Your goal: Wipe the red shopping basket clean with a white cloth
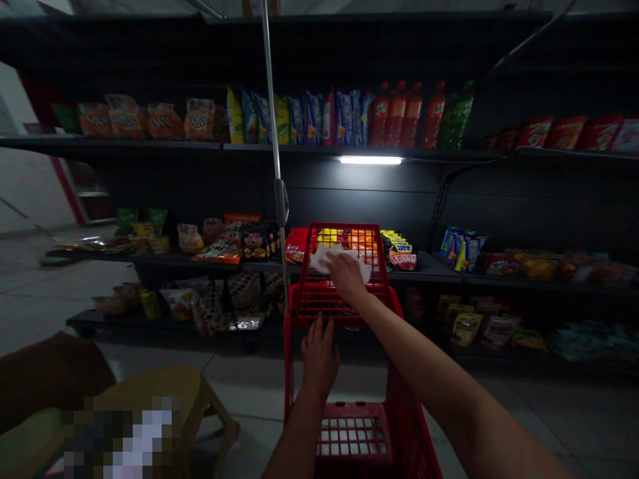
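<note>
A red plastic basket with grid sides stands in front of me. Its upper grid panel leans in front of the middle shelf. My right hand presses a crumpled white cloth against that panel, fingers over the cloth; whether it is fabric or paper I cannot tell. Below it, my left hand reaches up with its fingers stretched out and apart, the tips at the panel's lower edge. Nothing shows in the left hand.
Dark shelves hold snack bags, red drink bottles and instant noodle packs. A lamp shines beneath the upper shelf. A thin metal pole stands left of the basket. A stool sits at lower left.
</note>
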The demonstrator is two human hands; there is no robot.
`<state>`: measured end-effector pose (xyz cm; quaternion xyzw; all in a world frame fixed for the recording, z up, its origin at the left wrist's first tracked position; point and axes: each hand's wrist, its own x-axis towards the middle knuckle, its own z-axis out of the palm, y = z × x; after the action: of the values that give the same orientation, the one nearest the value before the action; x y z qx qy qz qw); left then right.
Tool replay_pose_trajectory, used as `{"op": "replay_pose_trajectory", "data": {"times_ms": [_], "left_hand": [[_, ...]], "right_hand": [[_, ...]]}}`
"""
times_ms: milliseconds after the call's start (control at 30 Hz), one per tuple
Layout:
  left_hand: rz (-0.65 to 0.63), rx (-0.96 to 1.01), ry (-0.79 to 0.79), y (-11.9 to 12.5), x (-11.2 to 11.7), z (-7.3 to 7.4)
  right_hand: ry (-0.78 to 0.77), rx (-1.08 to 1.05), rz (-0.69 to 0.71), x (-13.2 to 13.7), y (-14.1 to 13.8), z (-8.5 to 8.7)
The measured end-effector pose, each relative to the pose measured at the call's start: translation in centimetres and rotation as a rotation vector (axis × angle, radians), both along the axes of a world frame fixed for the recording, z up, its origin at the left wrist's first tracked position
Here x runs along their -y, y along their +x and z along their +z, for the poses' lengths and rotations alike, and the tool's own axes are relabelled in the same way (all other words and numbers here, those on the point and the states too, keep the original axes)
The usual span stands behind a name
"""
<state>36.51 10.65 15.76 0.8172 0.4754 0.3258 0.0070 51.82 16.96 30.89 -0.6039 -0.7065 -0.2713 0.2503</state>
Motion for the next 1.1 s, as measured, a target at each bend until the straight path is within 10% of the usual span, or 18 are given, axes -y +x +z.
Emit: {"op": "replay_pose_trajectory", "data": {"times_ms": [133,333,433,600,900,1100], "left_hand": [[-0.001,-0.045,-0.01,-0.6,0.0,0.3],[-0.01,-0.044,-0.078,-0.8,0.0,1.5],[-0.017,-0.023,-0.075,-0.5,-0.1,1.4],[-0.035,-0.025,-0.039,-0.5,-0.1,0.9],[-0.002,-0.067,-0.068,-0.7,0.2,1.6],[-0.003,-0.053,-0.043,-0.5,0.2,1.3]], "right_hand": [[-0.149,0.319,0.277,-0.3,-0.4,-0.2],[0.112,-0.102,-0.2,1.4,7.2,1.9],[0.163,-0.232,-0.258,0.1,4.3,2.2],[-0.138,0.164,0.124,-3.8,-3.5,1.8],[0.094,-0.084,-0.28,-1.8,5.2,5.0],[-0.123,0.021,-0.033,-6.3,-1.2,4.9]]}}
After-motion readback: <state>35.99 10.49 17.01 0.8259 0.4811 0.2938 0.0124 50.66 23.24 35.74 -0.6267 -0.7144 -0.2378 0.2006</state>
